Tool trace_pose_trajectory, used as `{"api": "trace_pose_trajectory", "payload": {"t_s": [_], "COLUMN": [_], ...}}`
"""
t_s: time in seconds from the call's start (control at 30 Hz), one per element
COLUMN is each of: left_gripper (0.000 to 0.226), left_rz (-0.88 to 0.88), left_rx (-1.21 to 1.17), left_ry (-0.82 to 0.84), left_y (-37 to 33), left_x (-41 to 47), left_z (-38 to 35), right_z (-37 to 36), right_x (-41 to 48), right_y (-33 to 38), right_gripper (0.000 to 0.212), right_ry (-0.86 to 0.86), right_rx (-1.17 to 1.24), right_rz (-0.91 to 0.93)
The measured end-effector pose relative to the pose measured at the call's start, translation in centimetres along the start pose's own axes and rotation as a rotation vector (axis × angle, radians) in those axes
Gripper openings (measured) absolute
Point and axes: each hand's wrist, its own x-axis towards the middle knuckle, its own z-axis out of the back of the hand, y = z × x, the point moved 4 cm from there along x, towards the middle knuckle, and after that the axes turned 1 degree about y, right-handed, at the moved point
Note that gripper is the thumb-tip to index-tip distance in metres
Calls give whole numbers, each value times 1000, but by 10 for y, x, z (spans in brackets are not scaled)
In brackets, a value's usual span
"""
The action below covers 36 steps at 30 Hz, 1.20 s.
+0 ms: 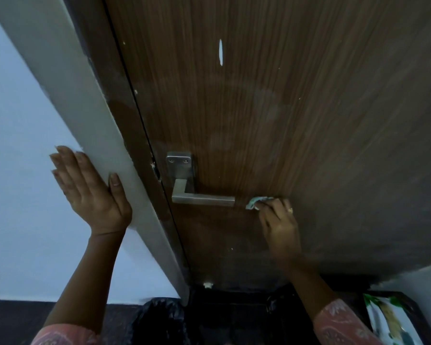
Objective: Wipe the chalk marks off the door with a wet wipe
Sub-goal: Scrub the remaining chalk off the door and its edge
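Observation:
A brown wood-grain door (296, 108) fills most of the view. A white streak (220, 51) stands out on its upper part, and faint pale smears lie across its middle. My right hand (279, 222) presses a crumpled, greenish-white wet wipe (255, 202) against the door, just right of the tip of the metal lever handle (202, 199). My left hand (90, 192) lies flat with fingers spread on the white wall and grey door frame (105, 135), holding nothing.
The handle's square metal plate (179, 166) sits near the door edge. A black bin bag (159, 319) lies on the dark floor below. A green and white packet (393, 322) rests at the lower right.

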Motion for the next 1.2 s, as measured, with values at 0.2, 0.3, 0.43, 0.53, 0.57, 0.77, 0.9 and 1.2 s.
{"api": "trace_pose_trajectory", "payload": {"t_s": [0.2, 0.3, 0.43, 0.53, 0.57, 0.77, 0.9, 1.2], "left_gripper": [47, 47, 47, 47, 48, 48, 48, 47], "left_rz": [-2, -3, -2, -3, -4, -19, -22, -29], "left_rx": [2, 0, -6, -4, -2, 7, 12, 27], "left_ry": [1, -5, -18, -20, -22, -28, -26, -41], "left_y": [1, 2, 3, 3, 4, 4, 4, 5], "left_x": [-2, -3, -3, -3, -3, -3, -4, -3], "left_z": [-1, -1, -1, -2, -2, -2, -2, -2], "right_z": [44, 65, 63, 38, 27, 9, 42, 64], "right_x": [53, 82, 78, 48, 37, 18, 52, 76], "right_y": [19, 27, 25, 19, 16, 14, 21, 29], "right_gripper": [19, 16, 14, 14, 12, 11, 13, 15], "right_ry": [-278, -431, -427, -271, -205, -13, -220, -349], "right_rx": [75, 72, 60, 57, 54, 60, 93, 59], "right_rz": [35, 72, 37, 18, 22, 39, 24, 35]}}
